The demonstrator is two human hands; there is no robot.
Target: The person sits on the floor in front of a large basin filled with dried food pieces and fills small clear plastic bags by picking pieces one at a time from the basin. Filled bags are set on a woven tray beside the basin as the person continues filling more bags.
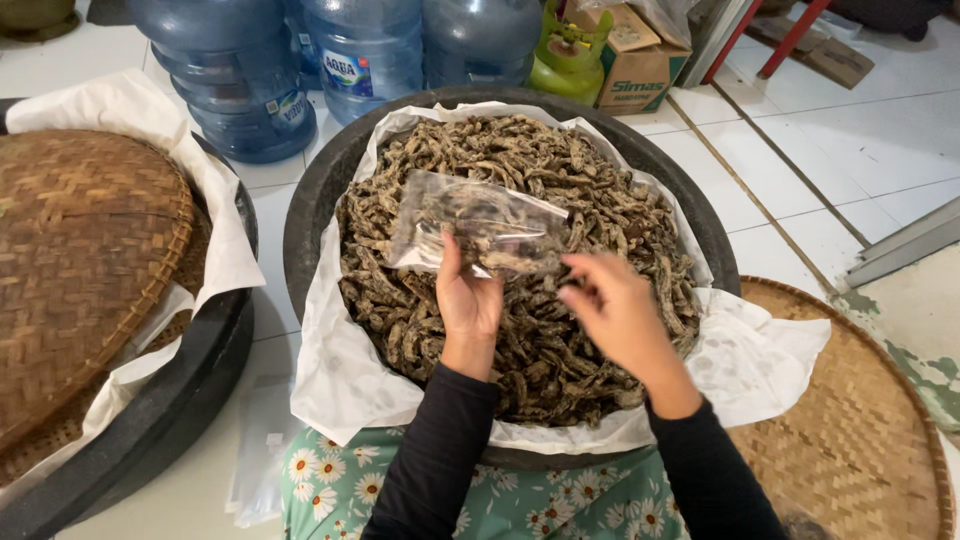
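Filling the middle of the view was a wide black basin [318,190] lined with white paper [770,350] and heaped with dark, dried, twisted strips [560,330] dusted pale. To the left sat a second black basin [170,410], also paper-lined, with a round woven bamboo tray [80,250] resting on it as a cover; another woven tray [850,430] lay on the white tiled floor [860,140] at the lower right. Behind the basins stood big blue water jugs [235,70], a green gas canister [570,55] and a cardboard box [640,60]. Flat clear bags [265,450] lay on the floor near a floral cloth [520,495] over the person's lap. Above the heap, the left hand [468,300] held up a clear plastic bag [480,228] partly filled with the strips, thumb and fingers pinching its lower edge. Just beside the bag's right corner, the right hand [620,315] hovered over the pile, its fingers curled loosely together; whether they held any strips could not be told.
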